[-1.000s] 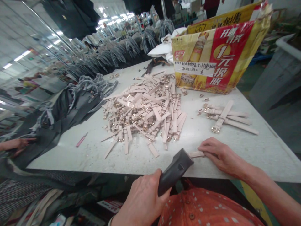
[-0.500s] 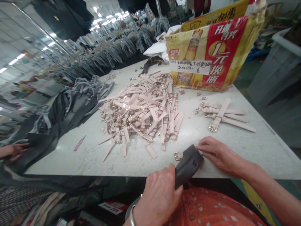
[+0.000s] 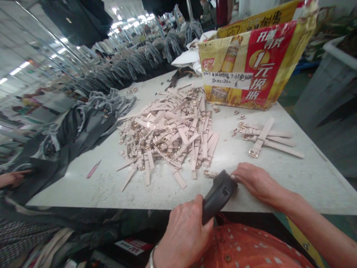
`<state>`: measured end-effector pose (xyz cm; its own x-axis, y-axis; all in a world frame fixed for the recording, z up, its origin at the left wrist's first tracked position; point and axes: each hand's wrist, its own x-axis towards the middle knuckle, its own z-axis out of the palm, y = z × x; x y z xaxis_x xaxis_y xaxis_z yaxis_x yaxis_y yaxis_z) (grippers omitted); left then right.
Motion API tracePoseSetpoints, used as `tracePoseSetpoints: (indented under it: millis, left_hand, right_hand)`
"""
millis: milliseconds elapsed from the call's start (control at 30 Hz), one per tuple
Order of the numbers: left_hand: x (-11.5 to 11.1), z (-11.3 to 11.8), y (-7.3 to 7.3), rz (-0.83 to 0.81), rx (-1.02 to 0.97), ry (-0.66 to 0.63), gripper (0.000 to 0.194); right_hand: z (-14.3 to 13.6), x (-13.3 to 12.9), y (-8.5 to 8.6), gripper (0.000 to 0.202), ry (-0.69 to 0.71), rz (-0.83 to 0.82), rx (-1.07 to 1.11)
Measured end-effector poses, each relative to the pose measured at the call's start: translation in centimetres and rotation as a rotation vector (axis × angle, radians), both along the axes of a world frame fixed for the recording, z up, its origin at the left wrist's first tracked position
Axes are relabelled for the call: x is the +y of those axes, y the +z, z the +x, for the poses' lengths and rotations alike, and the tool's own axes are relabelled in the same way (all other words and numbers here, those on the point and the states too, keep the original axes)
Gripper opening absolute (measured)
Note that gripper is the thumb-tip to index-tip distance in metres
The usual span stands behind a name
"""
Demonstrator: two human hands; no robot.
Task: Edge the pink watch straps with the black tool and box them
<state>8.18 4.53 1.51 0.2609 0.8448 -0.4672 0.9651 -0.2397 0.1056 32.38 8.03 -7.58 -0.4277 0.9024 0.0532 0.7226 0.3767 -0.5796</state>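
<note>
My left hand [image 3: 185,229] is wrapped round the grip of a black handheld tool [image 3: 219,197], whose exact kind I cannot tell. At the tool's head, my right hand [image 3: 256,182] pinches a pale buckle strap [image 3: 210,174]. The strap's buckle end sticks out on the left, and its middle is hidden behind the tool. Beyond my hands lies a large heap of pale buckle straps [image 3: 170,128]. Several more straps [image 3: 281,139] lie crossed in a small group farther right.
A yellow and red carton [image 3: 267,70] stands at the table's [image 3: 106,193] back right. Pink-handled snips [image 3: 93,169] lie left of the heap. Dark garments [image 3: 80,137] cover the left edge, where another person's hand [image 3: 13,178] rests. A grey bin [image 3: 326,96] stands right.
The tool and my left hand have shifted slightly left. The strap's buckle end has turned from flat-facing to nearly edge-on and moved up a little. My right hand has barely moved.
</note>
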Motion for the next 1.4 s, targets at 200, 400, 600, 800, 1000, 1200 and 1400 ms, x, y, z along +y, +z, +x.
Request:
tracePoseSetpoints:
  millis: [200,400,600,800,1000,1200,1400]
  left_hand:
    - [0.1,0.2,-0.5,0.005,-0.028,0.001,0.018]
    - [-0.3,-0.9,-0.5,0.034,-0.076,0.030,0.010]
    - [-1.2,-1.9,0.3,0.006,-0.125,0.019,0.009]
    - [-1.8,-2.4,1.2,-0.026,-0.183,0.006,0.014]
    - [-2.2,-4.3,1.5,-0.014,-0.189,0.095,0.013]
    - [-2.9,-4.4,1.9,-0.071,-0.233,0.119,0.020]
    - [-3.0,-4.8,0.7,-0.051,-0.201,0.130,0.018]
  right_hand:
    - [0.0,0.7,0.0,0.029,-0.048,-0.085,0.004]
    - [-0.7,0.9,0.8,0.032,-0.117,-0.175,0.088]
    - [-1.2,0.4,2.4,0.031,-0.060,-0.243,0.294]
    - [-2.0,-0.5,2.2,0.033,-0.082,-0.443,0.482]
    - [-1.7,-0.7,2.7,0.036,-0.110,-0.493,0.553]
    - [-3.2,-0.9,3.2,0.040,-0.089,-0.592,0.614]
    - [-3.2,-1.1,3.4,0.036,-0.044,-0.667,0.637]
